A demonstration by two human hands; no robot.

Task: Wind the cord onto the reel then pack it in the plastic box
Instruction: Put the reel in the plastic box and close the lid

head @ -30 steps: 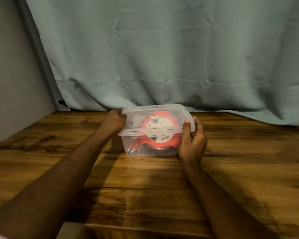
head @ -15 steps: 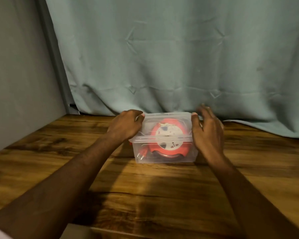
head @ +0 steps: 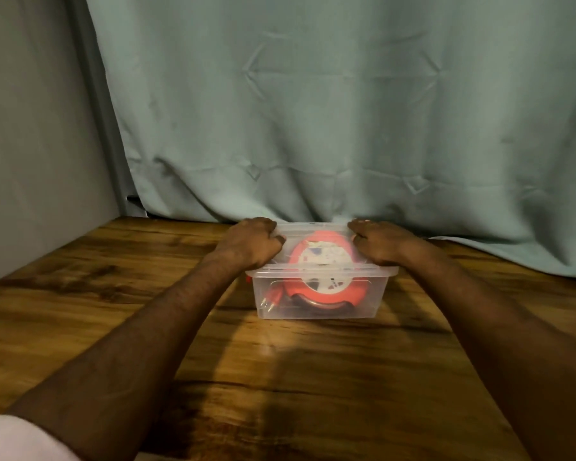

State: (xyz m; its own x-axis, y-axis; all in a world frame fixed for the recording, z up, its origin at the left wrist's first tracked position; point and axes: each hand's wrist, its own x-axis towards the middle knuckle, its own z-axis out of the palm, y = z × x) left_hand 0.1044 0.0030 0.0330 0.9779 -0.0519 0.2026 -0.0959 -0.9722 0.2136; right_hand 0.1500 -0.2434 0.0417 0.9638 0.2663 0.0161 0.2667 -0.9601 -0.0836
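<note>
1. I see a clear, thin-walled plastic box (head: 320, 301), rectangular with rounded corners, standing on a glossy wood-grain table (head: 280, 387). A creased pale teal curtain (head: 330, 111) hangs behind it.
2. A clear lid (head: 316, 267) lies on top of the box, and its near rim sits along the box edge.
3. My left hand (head: 250, 242) rests knuckles-up on the lid's left side, fingers curled and bunched over the far left corner.
4. My right hand (head: 381, 242) mirrors it on the right side, fingers curled close together at the far right corner. I cannot tell whether they hook under the rim.
5. Inside the box lies a round red reel (head: 326, 284) with a white centre face, and a red plug (head: 271, 297) sits at its left.
</note>
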